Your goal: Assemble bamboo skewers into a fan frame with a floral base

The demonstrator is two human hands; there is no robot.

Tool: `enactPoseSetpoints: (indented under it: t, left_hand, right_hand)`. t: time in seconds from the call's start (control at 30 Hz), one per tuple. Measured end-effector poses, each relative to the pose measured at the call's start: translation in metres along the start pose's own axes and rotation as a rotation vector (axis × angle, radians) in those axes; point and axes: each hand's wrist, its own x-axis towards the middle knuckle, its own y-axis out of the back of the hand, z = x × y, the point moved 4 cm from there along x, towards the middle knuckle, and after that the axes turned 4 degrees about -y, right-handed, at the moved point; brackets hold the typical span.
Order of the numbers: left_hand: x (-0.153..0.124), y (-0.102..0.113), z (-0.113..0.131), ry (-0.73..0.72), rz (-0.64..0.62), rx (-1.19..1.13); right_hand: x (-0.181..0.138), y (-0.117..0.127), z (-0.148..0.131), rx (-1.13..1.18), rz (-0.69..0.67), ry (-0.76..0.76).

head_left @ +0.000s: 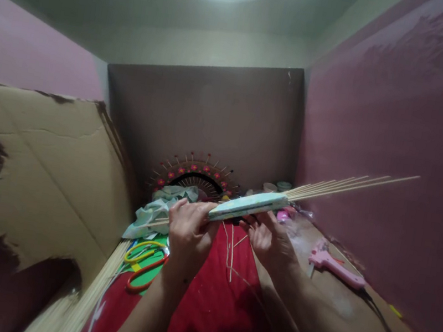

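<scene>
Left hand point(192, 223) closed on the wrap's point(249, 205) left end; right hand point(266, 241) curled beneath, grip unclear. Sticks point(303, 193) probably light, snappable; best held by the wrap.

Left hand point(192, 226), right hand point(267, 242) bare; forearms point(155, 298) bare; small dark spot point(185, 281) near left wrist.

The left edge cut off the cardboard point(49, 161); mid-frame, the pale strip point(251, 203) hid part of the sticks point(313, 192).
</scene>
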Motion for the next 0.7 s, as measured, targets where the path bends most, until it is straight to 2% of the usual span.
enactPoseSetpoints:
  t: [0.27,0.4,0.5,0.6,0.7]
  left_hand:
    - [0.0,0.004,0.011,-0.07,0.072,0.037]
    - [0.002,0.007,0.008,-0.041,0.085,0.007]
    - [0.005,0.012,0.0,0.058,0.127,-0.058]
    - [0.005,0.017,-0.01,0.239,0.219,-0.185]
    - [0.004,0.017,-0.016,0.394,0.281,-0.338]
  right_hand:
    - [-0.015,-0.02,-0.003,-0.018,-0.115,0.033]
    - [-0.021,-0.02,-0.009,-0.025,-0.088,0.063]
    - [-0.023,-0.013,-0.008,-0.047,0.016,0.013]
    - [-0.025,-0.011,-0.002,-0.08,0.059,-0.066]
    - [-0.027,-0.019,-0.003,-0.226,0.051,-0.004]
